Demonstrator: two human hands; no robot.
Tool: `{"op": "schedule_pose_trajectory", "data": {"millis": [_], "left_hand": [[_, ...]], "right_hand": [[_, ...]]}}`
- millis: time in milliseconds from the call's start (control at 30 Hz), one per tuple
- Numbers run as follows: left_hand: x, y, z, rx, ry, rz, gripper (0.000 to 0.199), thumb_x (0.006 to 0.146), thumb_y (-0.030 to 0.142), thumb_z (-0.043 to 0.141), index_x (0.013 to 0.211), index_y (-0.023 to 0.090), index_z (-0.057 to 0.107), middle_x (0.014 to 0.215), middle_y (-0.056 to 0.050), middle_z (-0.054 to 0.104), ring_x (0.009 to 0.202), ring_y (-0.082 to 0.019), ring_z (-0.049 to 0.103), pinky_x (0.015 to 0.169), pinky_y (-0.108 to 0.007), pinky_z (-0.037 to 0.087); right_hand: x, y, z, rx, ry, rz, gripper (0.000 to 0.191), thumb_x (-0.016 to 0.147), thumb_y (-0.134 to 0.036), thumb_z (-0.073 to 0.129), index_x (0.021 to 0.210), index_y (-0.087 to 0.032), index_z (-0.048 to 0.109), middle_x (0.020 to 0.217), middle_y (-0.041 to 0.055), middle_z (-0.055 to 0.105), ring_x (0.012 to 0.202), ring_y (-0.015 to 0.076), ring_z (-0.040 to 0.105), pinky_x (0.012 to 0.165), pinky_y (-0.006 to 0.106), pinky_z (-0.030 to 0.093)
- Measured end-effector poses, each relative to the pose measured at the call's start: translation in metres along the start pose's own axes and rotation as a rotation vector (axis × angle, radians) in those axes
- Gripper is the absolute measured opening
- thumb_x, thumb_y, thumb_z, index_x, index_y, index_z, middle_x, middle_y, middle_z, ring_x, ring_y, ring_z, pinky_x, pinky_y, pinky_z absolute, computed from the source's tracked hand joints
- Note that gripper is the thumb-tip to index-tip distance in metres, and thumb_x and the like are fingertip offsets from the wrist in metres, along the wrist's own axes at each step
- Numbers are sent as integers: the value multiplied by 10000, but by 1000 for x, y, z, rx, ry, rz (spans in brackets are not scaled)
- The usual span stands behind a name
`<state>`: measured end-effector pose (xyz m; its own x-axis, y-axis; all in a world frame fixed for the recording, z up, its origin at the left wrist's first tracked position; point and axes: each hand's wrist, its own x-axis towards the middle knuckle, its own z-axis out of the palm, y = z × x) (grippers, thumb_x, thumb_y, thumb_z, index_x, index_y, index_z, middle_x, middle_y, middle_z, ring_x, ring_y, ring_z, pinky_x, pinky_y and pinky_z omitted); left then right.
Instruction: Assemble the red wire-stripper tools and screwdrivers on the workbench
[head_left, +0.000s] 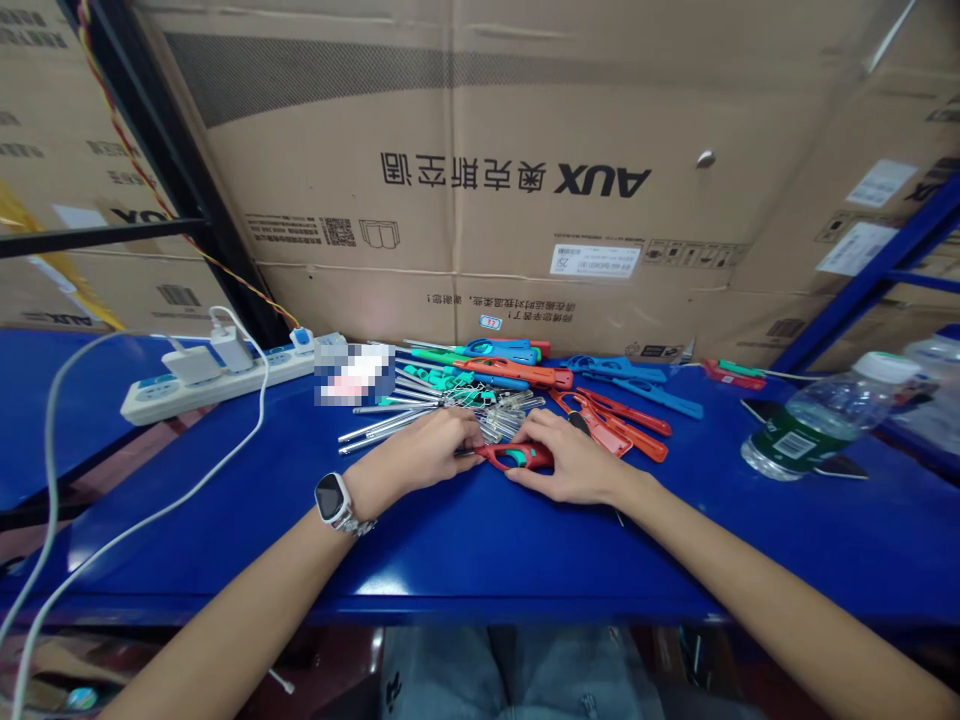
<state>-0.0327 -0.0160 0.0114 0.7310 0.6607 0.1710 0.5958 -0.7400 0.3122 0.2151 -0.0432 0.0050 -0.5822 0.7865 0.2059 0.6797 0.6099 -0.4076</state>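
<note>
A red lighter body with a green trigger lies low over the blue table between my hands. My right hand is closed round its right end. At its left tip, my left hand is pinched, fingers together; whatever it grips there is too small to make out. Just beyond the hands is a pile of metal tubes, green pieces and clear parts with thin wires. Orange, blue and red casings lie behind and to the right of the pile.
A white power strip with plugs and cables lies at the left of the blue table. On the right stand a water bottle and a dark flat object partly behind it. A cardboard sheet rises at the back, between blue and black frame bars.
</note>
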Motion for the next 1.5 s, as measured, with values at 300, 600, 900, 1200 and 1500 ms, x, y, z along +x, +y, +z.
{"op": "schedule_pose_trajectory", "data": {"millis": [300, 600, 900, 1200, 1500], "left_hand": [[-4, -7, -3, -93, 24, -28, 84, 922, 260, 585, 926, 185, 623, 958, -49, 641, 813, -187, 604, 721, -307, 467], [-5, 14, -9, -168, 46, 1, 330, 826, 353, 743, 1110, 204, 665, 1051, -56, 704, 913, -225, 653, 814, -342, 503], [3, 15, -1, -122, 63, 72, 190, 979, 336, 625, 1078, 189, 695, 1015, -70, 698, 901, -216, 670, 800, -326, 504], [1, 10, -1, -116, 52, 102, 171, 999, 315, 599, 1071, 184, 682, 1008, -71, 682, 890, -210, 660, 800, -336, 509], [1, 10, -6, -145, 71, 138, 162, 1002, 316, 589, 1052, 190, 676, 985, -63, 679, 871, -208, 655, 780, -331, 510]], "right_hand": [[0, -2, 1, -149, -55, 41, 403, 967, -619, 531, 983, -220, 585, 959, 64, 662, 847, 244, 600, 736, 368, 426], [-2, -8, 0, -201, -11, 11, 245, 975, -455, 604, 933, -230, 518, 907, 37, 685, 747, 213, 614, 609, 308, 330], [-2, -14, 7, -210, 53, 29, 265, 993, -481, 567, 945, -223, 535, 951, 55, 714, 791, 223, 660, 594, 306, 354], [-5, 1, 7, -170, 78, -40, 301, 989, -487, 570, 926, -202, 645, 944, 61, 713, 833, 216, 665, 662, 307, 415], [-5, 5, 12, -171, 128, -108, 389, 1012, -529, 522, 865, -199, 667, 833, 31, 696, 682, 161, 605, 572, 278, 294]]}}
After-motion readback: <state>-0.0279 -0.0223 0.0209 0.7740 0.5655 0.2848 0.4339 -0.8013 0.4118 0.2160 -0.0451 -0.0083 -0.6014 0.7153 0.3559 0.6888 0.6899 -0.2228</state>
